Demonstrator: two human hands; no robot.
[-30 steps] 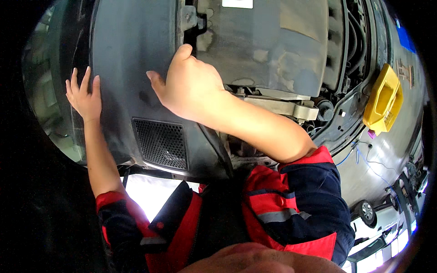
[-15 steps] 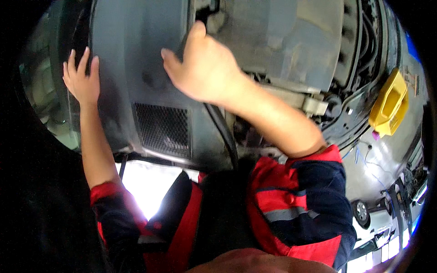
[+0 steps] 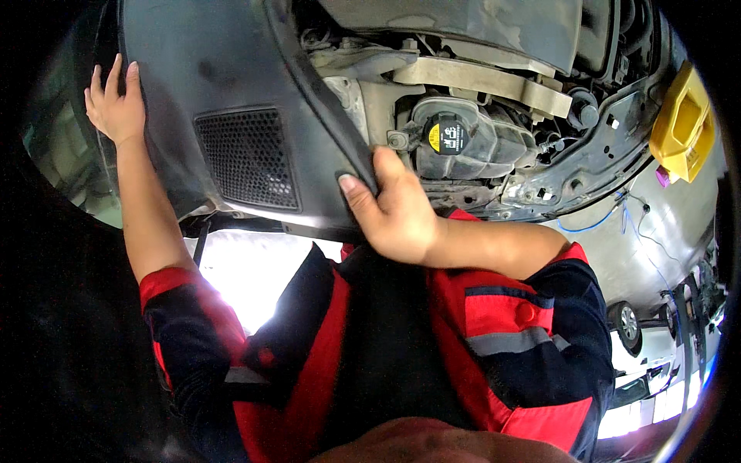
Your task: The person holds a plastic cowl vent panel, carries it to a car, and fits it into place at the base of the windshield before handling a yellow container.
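A dark grey plastic cowl panel (image 3: pixel 216 69) with a honeycomb grille (image 3: pixel 247 158) lies between the windshield (image 3: pixel 58 147) and the engine bay. At its windshield-side edge, my left hand (image 3: pixel 117 108) rests with fingers spread. My right hand (image 3: pixel 405 220) is closed on the opposite edge, near the panel's closest corner; its thumb lies on top, while the other fingers are mostly hidden. Black rubber trim (image 3: pixel 328 100) runs along that edge. Just beyond the right hand sits a fluid reservoir (image 3: pixel 471 147) with a black cap (image 3: pixel 450 134) bearing a yellow label.
A pale metal brace (image 3: pixel 486 81) crosses the engine bay behind the reservoir. The engine cover (image 3: pixel 494 31) lies farther off. On the right are a yellow jug (image 3: pixel 683 127), a blue hose (image 3: pixel 583 228) on the floor, and a white car (image 3: pixel 648 355).
My right hand has come down and nearer from above the panel to its trimmed edge, uncovering the reservoir. My left hand stays at the far-left edge. The view has shifted.
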